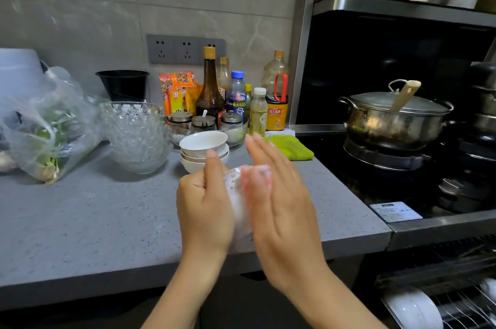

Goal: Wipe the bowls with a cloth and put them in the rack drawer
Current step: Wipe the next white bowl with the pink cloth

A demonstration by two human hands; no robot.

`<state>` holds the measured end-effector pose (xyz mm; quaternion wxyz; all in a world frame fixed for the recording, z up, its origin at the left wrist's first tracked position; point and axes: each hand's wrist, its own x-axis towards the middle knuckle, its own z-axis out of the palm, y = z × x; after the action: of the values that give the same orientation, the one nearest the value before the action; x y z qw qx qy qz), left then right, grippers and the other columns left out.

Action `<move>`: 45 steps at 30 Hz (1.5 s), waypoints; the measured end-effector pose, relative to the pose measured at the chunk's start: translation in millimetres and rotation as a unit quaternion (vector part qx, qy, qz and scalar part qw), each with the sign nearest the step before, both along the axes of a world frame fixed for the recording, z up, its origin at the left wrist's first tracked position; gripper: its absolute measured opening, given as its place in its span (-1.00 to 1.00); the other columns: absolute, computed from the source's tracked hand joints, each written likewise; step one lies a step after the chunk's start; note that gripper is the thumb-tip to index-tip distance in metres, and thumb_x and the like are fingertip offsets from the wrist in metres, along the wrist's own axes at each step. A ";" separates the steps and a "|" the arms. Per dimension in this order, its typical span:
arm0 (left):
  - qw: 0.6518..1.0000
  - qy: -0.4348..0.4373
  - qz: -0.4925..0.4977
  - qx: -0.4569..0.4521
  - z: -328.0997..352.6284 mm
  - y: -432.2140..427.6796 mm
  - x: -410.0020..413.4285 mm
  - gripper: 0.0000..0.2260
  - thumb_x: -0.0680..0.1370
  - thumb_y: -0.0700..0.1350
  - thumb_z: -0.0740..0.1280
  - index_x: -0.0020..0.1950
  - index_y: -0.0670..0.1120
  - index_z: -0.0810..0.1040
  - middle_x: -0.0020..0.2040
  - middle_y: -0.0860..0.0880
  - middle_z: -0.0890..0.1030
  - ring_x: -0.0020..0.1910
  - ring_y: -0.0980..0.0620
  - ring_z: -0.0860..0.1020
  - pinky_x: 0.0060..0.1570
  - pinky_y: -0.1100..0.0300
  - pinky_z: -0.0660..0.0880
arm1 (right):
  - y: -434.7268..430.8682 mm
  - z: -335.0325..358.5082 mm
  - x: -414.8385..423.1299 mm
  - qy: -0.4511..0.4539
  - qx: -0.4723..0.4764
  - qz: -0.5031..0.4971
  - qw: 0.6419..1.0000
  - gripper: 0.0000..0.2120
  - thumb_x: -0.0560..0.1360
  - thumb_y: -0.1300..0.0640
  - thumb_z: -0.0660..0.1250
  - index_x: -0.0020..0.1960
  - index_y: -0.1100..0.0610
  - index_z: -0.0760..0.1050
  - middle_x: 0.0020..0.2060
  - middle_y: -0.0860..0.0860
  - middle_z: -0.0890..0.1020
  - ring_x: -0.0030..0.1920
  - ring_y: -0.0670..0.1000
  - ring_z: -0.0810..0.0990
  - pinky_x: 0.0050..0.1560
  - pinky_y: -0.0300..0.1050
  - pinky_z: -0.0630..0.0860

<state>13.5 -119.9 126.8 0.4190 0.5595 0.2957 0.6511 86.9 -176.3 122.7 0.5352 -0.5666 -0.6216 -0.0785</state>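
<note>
bowl (236,189) clamped in left hand (205,210) over the table's front edge, right hand (279,202) flat, rubbing it; blurred, cloth unclear; looks light, brittle, slick, so hold by the rim.

The bowl (237,208) between the hands is blurred and mostly hidden. The rack (456,310) at near right is cut off by the edge, as is one bowl inside it (413,310).
</note>
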 end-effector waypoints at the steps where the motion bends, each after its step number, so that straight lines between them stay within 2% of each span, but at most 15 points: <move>1: 1.000 0.014 0.002 0.016 -1.9 -3.2 2.1 -0.47 0.53 0.16 0.11 -0.54 -0.07 0.51 -0.56 0.07 0.48 -0.51 0.05 0.41 -0.35 0.07 0.35 | 1.1 -1.0 -2.9 -0.067 0.015 -0.042 0.997 -0.49 0.63 -0.13 -0.13 0.47 0.00 0.31 0.43 -0.17 0.37 0.48 -0.19 0.20 0.46 -0.03 0.15; 4: 0.999 0.009 0.000 0.034 -2.5 -11.7 4.6 -0.47 0.54 0.13 0.10 -0.59 -0.04 0.44 -0.63 0.11 0.37 -0.58 0.15 0.30 -0.44 0.17 0.24 | 3.4 3.0 -1.0 -0.101 0.045 -0.062 0.992 -0.51 0.64 -0.08 -0.10 0.38 0.05 0.44 0.35 -0.12 0.48 0.43 -0.13 0.31 0.41 -0.06 0.23; 7: 0.999 -0.047 -0.012 -0.008 1.6 -10.4 2.2 -0.45 0.56 0.12 0.23 -0.54 -0.17 0.31 -0.57 0.01 0.33 -0.56 0.07 0.30 -0.51 0.23 0.22 | 3.5 8.0 7.5 0.052 0.033 0.020 0.998 -0.67 0.60 -0.08 -0.01 0.03 -0.07 0.52 0.10 -0.24 0.57 0.20 -0.16 0.49 0.19 -0.11 0.42; 10: 0.990 -0.108 -0.052 -0.071 3.6 -10.1 -1.2 -0.48 0.60 0.01 0.19 -0.58 -0.05 0.38 -0.60 0.07 0.39 -0.62 0.17 0.38 -0.60 0.38 0.27 | 0.2 12.2 12.8 0.197 -0.014 0.085 0.977 -0.59 0.59 -0.17 0.00 -0.13 0.03 0.50 -0.24 -0.04 0.59 -0.18 0.02 0.62 -0.25 0.01 0.52; 13: 0.976 -0.153 -0.097 -0.123 2.2 -5.9 -7.5 -0.61 0.59 -0.01 0.22 -0.41 -0.11 0.45 -0.52 0.01 0.48 -0.56 0.13 0.47 -0.57 0.37 0.34 | -5.4 15.1 18.5 0.335 -0.073 0.106 0.934 -0.54 0.63 -0.14 0.06 -0.33 0.05 0.45 -0.49 -0.14 0.56 -0.51 -0.12 0.55 -0.57 -0.19 0.37; 15: 0.975 -0.102 -0.142 -0.134 3.6 -0.1 -14.0 -0.58 0.52 0.15 0.23 -0.21 -0.21 0.55 -0.37 -0.09 0.58 -0.44 0.05 0.57 -0.47 0.27 0.44 | -6.5 14.1 21.9 0.354 -0.063 0.128 0.924 -0.44 0.61 -0.12 0.05 -0.45 0.20 0.30 -0.61 -0.06 0.39 -0.62 -0.11 0.43 -0.67 -0.31 0.23; 17: 0.975 0.014 -0.182 -0.128 5.8 2.7 -19.7 -0.36 0.40 0.34 0.13 -0.11 -0.23 0.62 -0.24 -0.11 0.68 -0.29 0.00 0.65 -0.30 0.18 0.53 | -4.3 9.8 24.9 0.327 -0.016 0.143 0.934 -0.40 0.62 -0.13 0.06 -0.41 0.30 0.22 -0.58 0.04 0.28 -0.60 -0.05 0.36 -0.65 -0.35 0.17; 21: 0.960 0.191 -0.172 -0.111 7.0 6.9 -20.0 -0.18 0.20 0.65 0.00 0.15 0.10 0.48 0.01 0.01 0.65 -0.02 0.07 0.61 0.01 0.12 0.49 | 0.5 4.1 31.7 0.201 0.068 0.109 0.971 -0.47 0.59 -0.10 0.00 -0.51 0.09 0.19 -0.63 -0.05 0.24 -0.60 -0.10 0.24 -0.55 -0.33 0.16; 23: 0.947 0.184 -0.230 -0.132 -7.0 13.4 -29.7 -0.05 0.01 0.67 0.10 0.13 0.03 0.48 -0.06 -0.06 0.69 -0.15 0.01 0.65 -0.15 0.12 0.54 | 0.0 4.1 31.6 0.158 0.090 0.091 0.979 -0.47 0.59 -0.12 -0.03 -0.52 0.03 0.19 -0.65 0.03 0.26 -0.63 -0.01 0.27 -0.59 -0.20 0.18; 25: 0.907 0.190 -0.320 -0.200 -4.7 10.6 -34.2 -0.10 0.07 0.63 0.11 0.05 -0.05 0.56 -0.25 -0.12 0.71 -0.32 -0.06 0.68 -0.41 0.17 0.56 | 1.1 -0.2 32.4 0.115 0.100 0.068 0.986 -0.40 0.61 -0.19 -0.05 -0.50 0.10 0.23 -0.62 0.08 0.30 -0.63 0.05 0.31 -0.61 -0.03 0.22; 28: 0.862 0.188 -0.395 -0.257 1.3 5.8 -30.0 -0.23 0.28 0.47 0.07 0.16 -0.08 0.58 -0.07 -0.20 0.70 -0.16 -0.13 0.69 -0.34 0.16 0.59 | 3.5 -7.6 36.5 0.046 0.113 0.054 0.991 -0.45 0.63 -0.20 -0.06 -0.43 0.07 0.27 -0.55 0.05 0.35 -0.60 0.02 0.36 -0.59 0.02 0.27; 31: 0.855 0.080 -0.426 -0.286 -5.7 11.4 -33.0 -0.44 0.38 0.22 0.37 0.27 -0.06 0.51 0.11 -0.22 0.65 -0.03 -0.21 0.67 -0.23 0.05 0.62 | 2.1 -12.1 43.9 -0.043 0.136 0.060 0.988 -0.57 0.64 0.03 0.03 -0.40 -0.03 0.32 -0.47 -0.02 0.44 -0.52 -0.13 0.40 -0.50 -0.03 0.35; 36: 0.843 0.022 -0.437 -0.313 -21.7 13.4 -34.9 -0.39 0.20 -0.04 0.42 0.26 -0.08 0.53 0.18 -0.29 0.59 0.02 -0.24 0.64 -0.18 -0.06 0.61 | -7.0 -0.4 50.7 0.023 -0.087 0.101 0.991 -0.44 0.61 -0.14 -0.05 -0.43 0.10 0.37 -0.68 0.05 0.40 -0.62 -0.11 0.41 -0.43 -0.04 0.40; 40: 0.885 0.073 -0.377 -0.262 -31.6 9.1 -24.8 -0.55 0.41 0.01 0.39 0.30 0.05 0.50 0.16 -0.15 0.63 0.07 -0.14 0.64 -0.10 -0.09 0.61 | -7.1 16.4 46.3 -0.179 -0.298 0.007 0.938 -0.53 0.63 -0.14 -0.03 -0.26 0.10 0.42 -0.61 -0.02 0.48 -0.48 -0.06 0.46 -0.28 -0.11 0.39; 45: 0.916 0.077 -0.313 -0.239 -39.6 5.7 -18.8 -0.68 0.62 0.04 0.13 0.32 0.01 0.48 0.13 -0.12 0.65 0.05 -0.06 0.65 -0.08 -0.09 0.62 | -4.9 15.8 40.1 -0.258 -0.275 0.035 0.925 -0.64 0.55 -0.25 0.03 0.13 -0.08 0.46 0.02 -0.19 0.53 -0.06 -0.17 0.44 -0.08 -0.21 0.38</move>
<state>-5.3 -114.3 87.2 0.6990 0.5546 0.2836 0.3512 127.0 -181.2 138.5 0.1813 -0.6296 -0.7549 -0.0290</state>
